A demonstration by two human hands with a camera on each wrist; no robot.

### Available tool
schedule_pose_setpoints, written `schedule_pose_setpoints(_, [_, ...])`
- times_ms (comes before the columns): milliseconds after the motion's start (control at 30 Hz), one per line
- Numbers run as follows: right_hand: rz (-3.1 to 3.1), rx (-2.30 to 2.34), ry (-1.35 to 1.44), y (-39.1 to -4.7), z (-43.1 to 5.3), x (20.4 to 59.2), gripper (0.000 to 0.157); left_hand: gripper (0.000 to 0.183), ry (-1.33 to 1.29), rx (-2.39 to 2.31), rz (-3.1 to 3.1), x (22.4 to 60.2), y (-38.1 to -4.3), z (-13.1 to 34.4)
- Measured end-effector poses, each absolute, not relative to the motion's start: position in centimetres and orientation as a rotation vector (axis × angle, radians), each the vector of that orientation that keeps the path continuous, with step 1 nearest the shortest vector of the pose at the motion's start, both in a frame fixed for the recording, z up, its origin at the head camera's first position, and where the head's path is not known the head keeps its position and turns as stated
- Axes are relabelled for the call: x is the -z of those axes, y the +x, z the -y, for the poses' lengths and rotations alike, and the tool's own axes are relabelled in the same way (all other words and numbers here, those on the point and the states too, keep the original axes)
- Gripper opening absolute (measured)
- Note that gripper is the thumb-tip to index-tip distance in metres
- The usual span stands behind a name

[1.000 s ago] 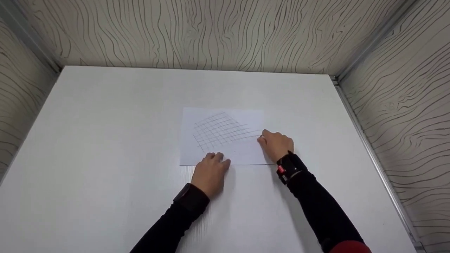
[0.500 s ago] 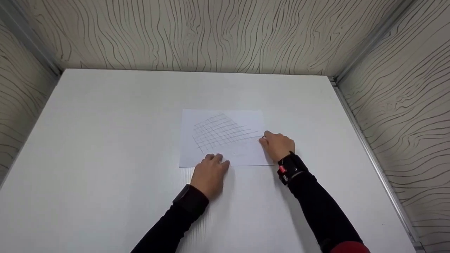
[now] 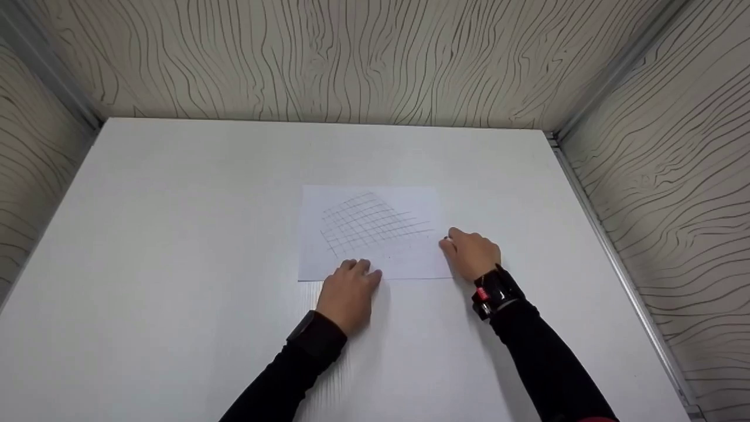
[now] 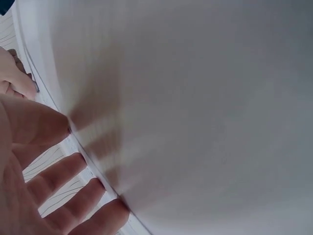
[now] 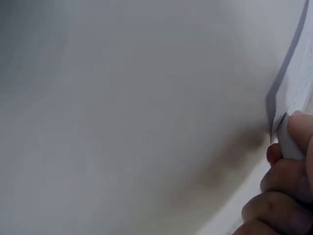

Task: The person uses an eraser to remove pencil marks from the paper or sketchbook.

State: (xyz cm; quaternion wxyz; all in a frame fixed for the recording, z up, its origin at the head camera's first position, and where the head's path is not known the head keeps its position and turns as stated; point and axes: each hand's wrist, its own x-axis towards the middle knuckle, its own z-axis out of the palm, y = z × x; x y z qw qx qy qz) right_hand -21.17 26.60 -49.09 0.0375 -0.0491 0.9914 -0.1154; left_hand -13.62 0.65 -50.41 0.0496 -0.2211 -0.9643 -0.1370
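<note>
A white sheet of paper (image 3: 419, 258) lies on the table, with a hand-drawn grid of thin dark lines (image 3: 369, 220) across its upper and middle part. My left hand (image 3: 348, 296) rests at the sheet's near edge, fingertips on the paper; the left wrist view shows those fingers (image 4: 58, 178) spread along the edge. At the sheet's right edge is my right hand (image 3: 471, 255), pinching a small whitish eraser (image 5: 289, 142) between thumb and fingers. The eraser's tip looks dark, and most of it is hidden by the hand. A few tiny specks dot the paper.
The white table (image 3: 176, 234) extends around the sheet on every side. Patterned panels (image 3: 328, 58) stand behind and beside it, with a metal rail (image 3: 615, 258) along the right edge. Both wrists wear dark bands.
My right hand has shifted right and slightly nearer, off the end of the drawn lines, still pinching the eraser. The left hand stays at the near edge. The head view has tilted slightly.
</note>
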Motion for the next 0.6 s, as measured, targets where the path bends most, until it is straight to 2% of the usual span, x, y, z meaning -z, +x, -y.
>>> schedule_pose_setpoints(133, [-3.078, 0.34, -0.197, -21.3, -25.9, 48.7, 0.028, 0.031, -0.673, 0.411, 2.93, 50.4, -13.6, -0.6])
schedule_pose_setpoints(400, [-3.043, 0.285, -0.367, -22.1, -20.4, 49.3, 0.027, 0.03, -0.689, 0.404, 2.918, 50.5, -13.3, -0.8])
schedule_pose_setpoints(600, [-3.02, 0.305, -0.187, -23.1, -22.5, 49.5, 0.027, 0.034, -0.685, 0.407, 2.943, 50.4, -13.3, -0.9])
